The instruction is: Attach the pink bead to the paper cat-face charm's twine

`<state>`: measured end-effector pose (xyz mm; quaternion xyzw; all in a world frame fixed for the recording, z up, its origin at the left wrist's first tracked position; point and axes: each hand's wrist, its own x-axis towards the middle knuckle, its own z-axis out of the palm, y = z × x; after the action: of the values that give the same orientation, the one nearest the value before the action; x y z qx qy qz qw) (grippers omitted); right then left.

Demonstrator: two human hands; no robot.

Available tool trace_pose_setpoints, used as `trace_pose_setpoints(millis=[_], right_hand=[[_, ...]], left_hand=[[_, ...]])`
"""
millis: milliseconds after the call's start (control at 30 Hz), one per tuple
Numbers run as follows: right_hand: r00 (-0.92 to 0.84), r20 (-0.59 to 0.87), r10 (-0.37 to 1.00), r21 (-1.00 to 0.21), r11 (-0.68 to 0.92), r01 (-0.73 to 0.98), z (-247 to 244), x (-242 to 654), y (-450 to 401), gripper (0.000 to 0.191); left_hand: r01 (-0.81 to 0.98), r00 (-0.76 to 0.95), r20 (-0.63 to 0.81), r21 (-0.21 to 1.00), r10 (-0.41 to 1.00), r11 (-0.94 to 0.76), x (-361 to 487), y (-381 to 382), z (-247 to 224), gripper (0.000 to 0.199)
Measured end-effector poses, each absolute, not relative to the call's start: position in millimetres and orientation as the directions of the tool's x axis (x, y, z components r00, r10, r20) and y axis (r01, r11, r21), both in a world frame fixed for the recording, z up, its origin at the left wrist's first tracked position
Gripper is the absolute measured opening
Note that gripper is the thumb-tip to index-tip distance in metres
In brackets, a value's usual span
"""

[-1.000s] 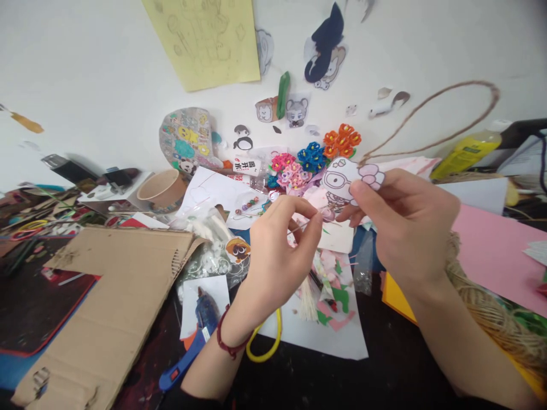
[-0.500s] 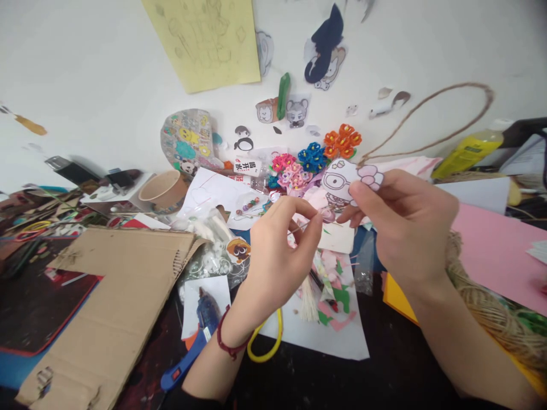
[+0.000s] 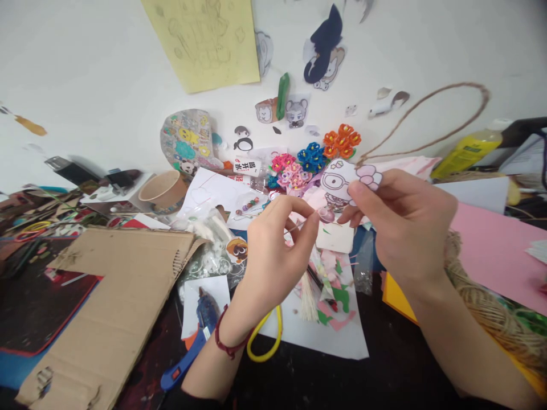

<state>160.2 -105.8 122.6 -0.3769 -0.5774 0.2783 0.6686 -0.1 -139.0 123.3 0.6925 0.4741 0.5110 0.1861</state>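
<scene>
My right hand (image 3: pixel 412 228) pinches a paper cutout (image 3: pixel 335 181) of a white cartoon character with glasses and a pink bow, raised above the desk. Just below the cutout is a shiny pinkish bead (image 3: pixel 327 214), close to the fingertips of both hands. My left hand (image 3: pixel 276 245), with a dark red cord bracelet at its wrist, is closed in a pinch on a thin pale string (image 3: pixel 294 228). How the string, bead and cutout are joined cannot be made out. Beneath the hands, a cream tassel (image 3: pixel 308 302) and paper scraps (image 3: pixel 341 295) lie on a white sheet (image 3: pixel 350 341).
A blue glue gun (image 3: pixel 188 356) and cut cardboard (image 3: pixel 115 285) lie at left. Bead flowers (image 3: pixel 311 156) and a paper bowl (image 3: pixel 162 191) stand toward the wall. Twine (image 3: pixel 491 307), pink paper (image 3: pixel 499 256) and a yellow bottle (image 3: pixel 470 151) are at right. A yellow loop (image 3: pixel 265 359) lies in front.
My left hand has shifted slightly left, away from the bead, still pinching the string. My right hand keeps its hold on the cutout almost unmoved.
</scene>
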Motion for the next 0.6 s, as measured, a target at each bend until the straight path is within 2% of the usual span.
trace_pose_setpoints(millis=[400, 600], right_hand=[[0.168, 0.570, 0.804, -0.821, 0.565, 0.081, 121.9, 161.5, -104.4, 0.023], [0.162, 0.562, 0.811, -0.825, 0.564, 0.038, 122.3, 161.8, -104.9, 0.016]], left_hand=[[0.470, 0.033, 0.531, 0.739, 0.847, -0.482, -0.5, -140.3, 123.2, 0.008], [0.493, 0.040, 0.568, 0.704, 0.822, -0.511, -6.3, -134.1, 122.0, 0.007]])
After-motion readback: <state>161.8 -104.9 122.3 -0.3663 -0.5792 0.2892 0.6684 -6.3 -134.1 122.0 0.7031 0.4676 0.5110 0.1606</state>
